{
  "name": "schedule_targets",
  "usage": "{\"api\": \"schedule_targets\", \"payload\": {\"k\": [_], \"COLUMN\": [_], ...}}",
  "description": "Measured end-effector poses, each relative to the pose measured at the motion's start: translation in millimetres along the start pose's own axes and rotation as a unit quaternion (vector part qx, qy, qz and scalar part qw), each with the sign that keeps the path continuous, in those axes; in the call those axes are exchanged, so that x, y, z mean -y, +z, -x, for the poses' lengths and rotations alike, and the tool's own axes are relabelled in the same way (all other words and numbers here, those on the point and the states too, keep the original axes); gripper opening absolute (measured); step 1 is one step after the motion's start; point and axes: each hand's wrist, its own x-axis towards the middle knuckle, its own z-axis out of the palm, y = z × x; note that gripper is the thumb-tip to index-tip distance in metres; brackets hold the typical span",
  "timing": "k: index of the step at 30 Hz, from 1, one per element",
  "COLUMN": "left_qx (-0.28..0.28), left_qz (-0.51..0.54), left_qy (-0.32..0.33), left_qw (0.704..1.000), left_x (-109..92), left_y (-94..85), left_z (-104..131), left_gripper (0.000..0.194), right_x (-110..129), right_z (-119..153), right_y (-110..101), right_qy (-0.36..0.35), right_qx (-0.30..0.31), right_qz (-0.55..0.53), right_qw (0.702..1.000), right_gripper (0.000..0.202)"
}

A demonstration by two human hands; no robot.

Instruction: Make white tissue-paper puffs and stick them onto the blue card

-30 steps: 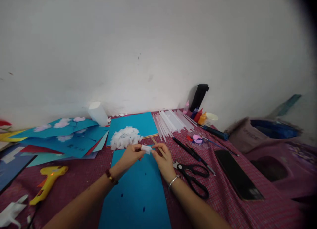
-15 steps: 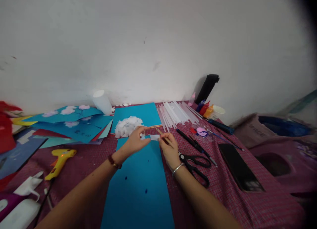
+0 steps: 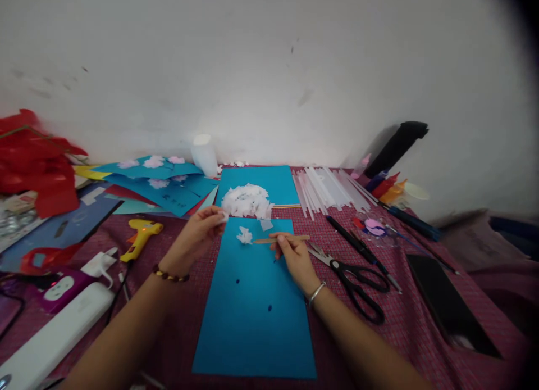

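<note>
My left hand (image 3: 194, 236) pinches a small white paper piece (image 3: 224, 216) above the left edge of the blue sheet (image 3: 256, 339). In my right hand (image 3: 295, 259) is a thin wooden stick (image 3: 263, 241), held level over the sheet with its tip pointing left. A small white crumpled paper cluster (image 3: 245, 236) lies on the sheet just past that tip. One flat white square (image 3: 266, 225) rests near the sheet's far edge. Dark blue spots mark the sheet. Behind it, a heap of white paper pieces (image 3: 247, 200) sits on another blue sheet (image 3: 275, 179).
Black scissors (image 3: 357, 280) lie right of my right hand, with pens (image 3: 351, 241) and a phone (image 3: 448, 305) beyond. White glue sticks (image 3: 328, 187) stand at the back right. On the left are a yellow glue gun (image 3: 141, 238), a power strip (image 3: 56, 336) and flowered blue cards (image 3: 168, 196).
My left hand has moved left, away from the right one, with a paper piece. The stick has swung level over the sheet. The view has turned left.
</note>
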Motion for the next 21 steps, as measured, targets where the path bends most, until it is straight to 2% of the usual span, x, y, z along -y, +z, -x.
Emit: {"api": "schedule_targets", "payload": {"k": [3, 6, 11, 16, 21], "left_qx": [0.014, 0.032, 0.089, 0.114, 0.138], "left_qz": [-0.056, -0.102, -0.139, -0.224, -0.241], "left_qy": [-0.048, -0.054, -0.068, -0.079, -0.106], "left_qw": [0.997, 0.993, 0.984, 0.965, 0.955], "left_x": [31.7, 52.3, 52.7, 52.8, 54.1], "left_y": [-11.1, -16.8, -23.7, -28.6, -30.7], "left_z": [4.5, 6.0, 6.7, 5.3, 3.9], "left_gripper": [0.020, 0.023, 0.024, 0.029, 0.030], "right_x": [-3.8, -6.2, -9.7, -11.4, -9.8], "right_z": [-3.1, -5.2, -9.4, -14.2, -15.2], "right_y": [2.8, 6.2, 11.7, 14.5, 15.4], "right_qy": [-0.003, -0.007, -0.017, -0.031, -0.037], "right_qx": [0.009, 0.014, 0.013, 0.013, 0.018], "right_qz": [0.040, 0.066, 0.106, 0.097, 0.099], "right_qw": [0.999, 0.998, 0.994, 0.995, 0.994], "right_gripper": [0.030, 0.029, 0.030, 0.026, 0.024]}}
